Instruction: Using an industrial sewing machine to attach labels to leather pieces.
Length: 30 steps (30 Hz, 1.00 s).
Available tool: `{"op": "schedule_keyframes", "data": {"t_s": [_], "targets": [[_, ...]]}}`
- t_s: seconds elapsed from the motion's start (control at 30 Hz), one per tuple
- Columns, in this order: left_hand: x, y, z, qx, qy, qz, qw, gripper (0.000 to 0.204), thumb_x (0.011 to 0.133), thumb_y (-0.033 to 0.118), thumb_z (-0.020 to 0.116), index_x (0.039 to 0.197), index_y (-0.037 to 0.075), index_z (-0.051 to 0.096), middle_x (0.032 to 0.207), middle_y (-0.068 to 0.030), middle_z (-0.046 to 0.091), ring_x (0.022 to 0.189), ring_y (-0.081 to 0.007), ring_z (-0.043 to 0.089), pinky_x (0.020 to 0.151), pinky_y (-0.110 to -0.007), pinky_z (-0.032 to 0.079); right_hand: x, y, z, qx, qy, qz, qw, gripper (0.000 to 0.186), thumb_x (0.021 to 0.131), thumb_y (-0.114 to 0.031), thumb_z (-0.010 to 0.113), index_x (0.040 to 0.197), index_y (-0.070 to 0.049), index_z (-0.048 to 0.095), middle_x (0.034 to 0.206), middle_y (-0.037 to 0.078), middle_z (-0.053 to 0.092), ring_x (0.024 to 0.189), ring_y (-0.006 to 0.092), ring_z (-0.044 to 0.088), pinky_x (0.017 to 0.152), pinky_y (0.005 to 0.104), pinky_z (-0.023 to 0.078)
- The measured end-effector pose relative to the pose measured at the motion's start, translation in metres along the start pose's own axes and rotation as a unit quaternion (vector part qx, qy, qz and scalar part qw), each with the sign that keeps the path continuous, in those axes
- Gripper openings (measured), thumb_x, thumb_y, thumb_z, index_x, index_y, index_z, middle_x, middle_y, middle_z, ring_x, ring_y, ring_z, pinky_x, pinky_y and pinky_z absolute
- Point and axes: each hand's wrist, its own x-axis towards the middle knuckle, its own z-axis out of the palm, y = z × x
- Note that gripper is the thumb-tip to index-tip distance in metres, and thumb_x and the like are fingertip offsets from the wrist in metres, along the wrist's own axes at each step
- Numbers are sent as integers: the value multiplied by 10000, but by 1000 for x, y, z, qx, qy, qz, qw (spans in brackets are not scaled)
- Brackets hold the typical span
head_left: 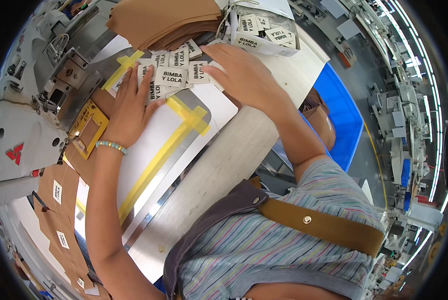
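A loose pile of small white labels with black print point(172, 77) lies on the worktop between my hands. My left hand point(126, 107) rests flat at the pile's left side, fingers stretched and spread, fingertips on some labels. On the right, my right hand point(249, 75) lies with its index finger reaching along the pile's far edge and its thumb apart at the near right edge. Neither hand grips anything. Directly beyond the pile sits a stack of brown sheet pieces point(166, 20), and a white open box point(281, 49) of similar labels stands at its right.
Left of me is a white sewing machine point(26, 137) with a yellow-framed template point(90, 129). Yellow tape point(156, 170) crosses the white board. Brown pieces bearing labels point(59, 215) hang at lower left. A blue bin point(348, 120) holding brown pieces stands to the right.
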Motion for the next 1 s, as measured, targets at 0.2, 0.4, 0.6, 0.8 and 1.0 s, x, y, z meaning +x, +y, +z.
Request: {"op": "schedule_keyframes", "data": {"t_s": [0.2,0.4,0.6,0.8,1.0], "targets": [[14,-5,2,-46,-4,4,999,718,1098,383,628,1712,138,350,1806,-195,199,1631,-432,284,1328,-529,271,-28,19,21,-160,4,4,987,573,1098,-275,607,1590,-13,474,1640,301,424,1493,497,456,1224,519,438],[12,6,-8,-51,127,-3,991,731,998,148,769,1655,135,449,1788,-141,291,1559,-390,433,1245,-499,414,4,-2,55,-131,3,-22,991,576,1121,-303,569,1611,-21,454,1669,295,396,1506,473,457,1237,502,427],[-65,86,-82,-494,54,22,868,364,1019,75,688,1374,0,703,1361,-171,733,1314,-268,667,1143,-415,496,25,14,9,-63,79,-14,995,477,1095,-339,599,1497,-83,613,1456,164,654,1341,358,621,1084,476,531],[-69,215,-125,-894,-78,299,324,231,1074,89,625,1251,-44,691,1214,-137,717,1150,-257,683,1018,-393,531,34,27,-8,-58,16,-34,998,355,986,-296,749,1210,-22,775,1104,174,780,992,366,737,897,447,568],[-60,217,-178,-893,-95,354,262,383,1124,135,604,1438,-84,618,1393,-176,708,1266,-195,685,1044,-312,555,38,21,22,-38,25,-46,998,377,959,-196,796,1259,18,712,991,159,667,847,323,647,796,428,538]]}}
